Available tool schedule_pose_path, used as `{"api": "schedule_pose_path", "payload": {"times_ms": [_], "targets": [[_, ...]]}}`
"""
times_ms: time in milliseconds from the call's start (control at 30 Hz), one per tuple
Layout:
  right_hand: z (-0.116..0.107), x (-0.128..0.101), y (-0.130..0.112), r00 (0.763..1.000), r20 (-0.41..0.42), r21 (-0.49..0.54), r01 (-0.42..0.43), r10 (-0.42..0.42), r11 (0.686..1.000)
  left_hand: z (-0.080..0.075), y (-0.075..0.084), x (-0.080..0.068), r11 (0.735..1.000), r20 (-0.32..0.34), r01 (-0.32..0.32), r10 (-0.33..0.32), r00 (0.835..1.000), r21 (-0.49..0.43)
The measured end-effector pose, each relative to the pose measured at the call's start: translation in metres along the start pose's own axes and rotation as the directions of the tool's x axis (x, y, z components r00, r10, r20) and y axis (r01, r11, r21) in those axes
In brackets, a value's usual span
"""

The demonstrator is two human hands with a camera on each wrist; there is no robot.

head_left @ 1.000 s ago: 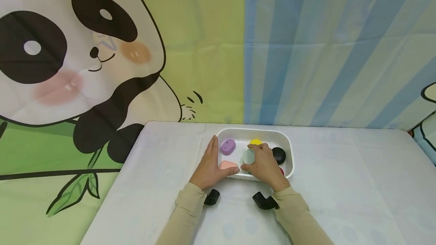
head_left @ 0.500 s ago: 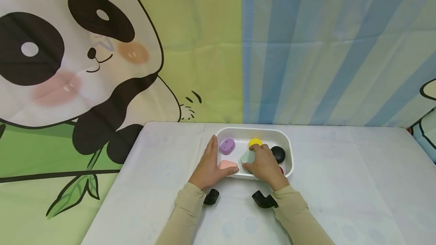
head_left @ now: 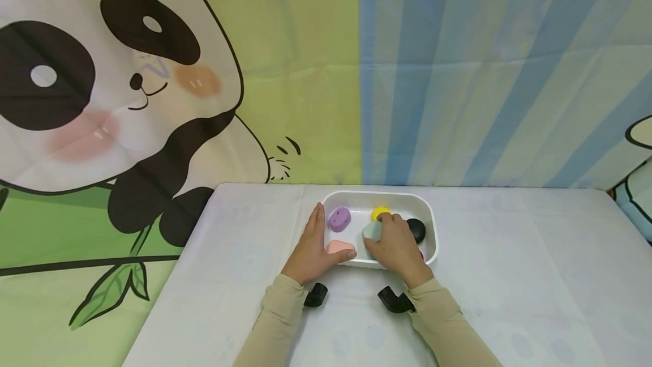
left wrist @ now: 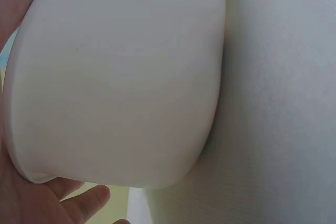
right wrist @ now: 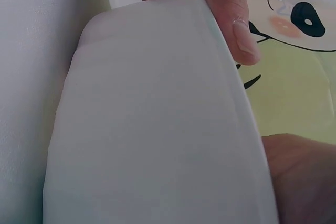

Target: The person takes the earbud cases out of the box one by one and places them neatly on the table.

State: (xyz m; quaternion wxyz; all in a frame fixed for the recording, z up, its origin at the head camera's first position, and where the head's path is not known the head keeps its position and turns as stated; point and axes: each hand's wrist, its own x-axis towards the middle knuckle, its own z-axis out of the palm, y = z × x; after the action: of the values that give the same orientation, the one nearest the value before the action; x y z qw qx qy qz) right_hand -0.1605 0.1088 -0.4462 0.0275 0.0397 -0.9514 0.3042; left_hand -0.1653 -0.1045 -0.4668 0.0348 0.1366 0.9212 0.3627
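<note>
My left hand [head_left: 311,251] lies spread, bracing the white tray [head_left: 356,200] at its left end. My right hand [head_left: 397,247], half curled, pinches the one pale green piece [head_left: 373,232] mid-tray; a loose pinch could drop it. Also one purple oval [head_left: 339,219], yellow piece [head_left: 380,213], round black piece [head_left: 416,231], pink piece [head_left: 339,246], hidden-edged red piece [head_left: 421,255].

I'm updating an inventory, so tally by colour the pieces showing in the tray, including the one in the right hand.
Purple piece: 1
Pink piece: 1
Pale green piece: 1
Yellow piece: 1
Black piece: 1
Red piece, mostly hidden: 1
Total showing: 6; the right hand could hide more.
</note>
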Motion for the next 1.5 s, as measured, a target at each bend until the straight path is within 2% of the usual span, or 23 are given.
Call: {"api": "schedule_pose_path", "payload": {"times_ms": [267,500,800,1233,1500], "targets": [[-0.005,-0.001,0.0,0.998,-0.029,-0.003,0.049,-0.049,0.999,0.0,0.001,0.0,1.0,0.001,-0.006,0.006,1.0,0.0],[-0.022,-0.001,0.002,0.997,-0.057,-0.006,0.059,-0.06,0.998,-0.001,0.003,-0.001,1.0,0.002,0.009,-0.009,1.0,-0.015],[-0.046,-0.005,0.012,0.989,-0.112,0.04,0.099,-0.094,0.994,-0.001,0.003,-0.001,0.999,0.0,0.019,-0.019,1.0,-0.028],[-0.077,-0.009,0.033,0.99,-0.122,0.016,0.077,-0.074,0.997,0.0,0.003,0.0,0.999,0.002,0.031,-0.031,1.0,-0.028],[-0.093,-0.009,0.047,0.989,-0.145,0.047,0.04,-0.033,0.998,0.0,0.003,-0.001,0.999,0.005,0.039,-0.039,0.999,-0.019]]}}
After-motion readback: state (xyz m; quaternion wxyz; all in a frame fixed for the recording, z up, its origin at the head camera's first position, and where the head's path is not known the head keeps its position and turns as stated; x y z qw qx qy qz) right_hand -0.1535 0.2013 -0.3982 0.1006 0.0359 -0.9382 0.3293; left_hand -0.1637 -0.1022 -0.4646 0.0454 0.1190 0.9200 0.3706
